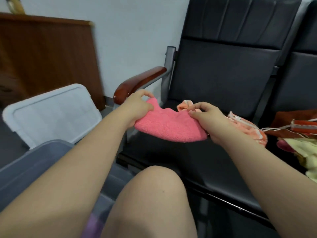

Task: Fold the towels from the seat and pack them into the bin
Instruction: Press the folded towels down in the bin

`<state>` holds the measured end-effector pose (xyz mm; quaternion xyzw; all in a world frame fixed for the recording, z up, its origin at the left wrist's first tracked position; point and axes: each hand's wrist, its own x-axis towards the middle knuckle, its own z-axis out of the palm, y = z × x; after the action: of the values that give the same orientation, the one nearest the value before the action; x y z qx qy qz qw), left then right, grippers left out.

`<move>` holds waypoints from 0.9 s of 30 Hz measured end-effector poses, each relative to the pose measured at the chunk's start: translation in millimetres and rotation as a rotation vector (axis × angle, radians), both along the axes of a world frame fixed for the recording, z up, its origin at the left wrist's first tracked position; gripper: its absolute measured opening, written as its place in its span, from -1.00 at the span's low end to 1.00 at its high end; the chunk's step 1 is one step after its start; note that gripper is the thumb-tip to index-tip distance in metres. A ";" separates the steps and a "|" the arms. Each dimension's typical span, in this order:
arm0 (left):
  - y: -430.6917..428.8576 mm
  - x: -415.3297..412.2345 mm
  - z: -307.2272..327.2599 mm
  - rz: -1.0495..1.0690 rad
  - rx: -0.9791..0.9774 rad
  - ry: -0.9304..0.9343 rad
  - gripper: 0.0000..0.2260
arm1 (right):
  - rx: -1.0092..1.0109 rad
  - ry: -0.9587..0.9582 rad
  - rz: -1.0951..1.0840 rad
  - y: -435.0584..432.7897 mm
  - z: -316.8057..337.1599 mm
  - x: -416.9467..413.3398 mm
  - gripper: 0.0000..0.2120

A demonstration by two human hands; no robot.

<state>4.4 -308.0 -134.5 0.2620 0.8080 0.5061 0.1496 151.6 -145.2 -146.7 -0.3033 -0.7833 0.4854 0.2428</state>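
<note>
A folded pink towel (pixel 169 125) hangs just above the black seat (pixel 197 157), stretched between both hands. My left hand (pixel 137 107) grips its left end with curled fingers. My right hand (pixel 207 117) pinches its right end, with a bit of orange cloth (pixel 184 105) bunched at the fingertips. An orange and white towel (pixel 248 127) lies on the seat behind my right wrist. More towels, red-brown and pale yellow (pixel 298 140), are heaped on the neighbouring seat at the right. The grey bin (pixel 32 162) stands at the lower left under my left forearm.
A white lid (pixel 51 114) leans upright behind the bin. The chair's wooden armrest (pixel 137 81) runs just behind my left hand. A brown wooden panel (pixel 46 54) stands against the wall at left. My bare knee (pixel 152 194) is low in the middle.
</note>
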 end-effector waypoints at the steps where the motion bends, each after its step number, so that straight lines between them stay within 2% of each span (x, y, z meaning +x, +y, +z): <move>1: -7.5 -3.2 -2.1 0.001 0.016 0.008 -0.75 | 0.016 -0.014 0.024 -5.9 1.9 -6.3 -0.89; 6: -77.6 -30.9 -19.1 0.137 0.058 -0.023 -0.75 | 0.042 -0.134 0.205 -58.0 2.2 -59.6 -0.85; 11: -142.4 -53.4 -32.7 0.264 0.000 -0.039 -0.76 | 0.045 -0.251 0.392 -112.8 -12.6 -114.9 -0.83; 19: -221.8 -74.2 -69.8 0.418 -0.043 -0.118 -0.76 | 0.169 -0.381 0.562 -185.6 -34.4 -181.2 -0.82; 24: -260.4 -79.0 -112.1 0.508 -0.114 -0.117 -0.75 | 0.123 -0.457 0.692 -231.3 -70.8 -209.6 -0.79; 27: -276.8 -75.5 -137.4 0.562 -0.159 -0.190 -0.72 | 0.063 -0.483 0.762 -253.5 -103.6 -217.1 -0.77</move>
<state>-71.1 -584.8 -271.9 -0.0329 0.8683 0.4850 0.0987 -65.5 -398.8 -250.3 -0.0905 -0.8875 0.4315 -0.1338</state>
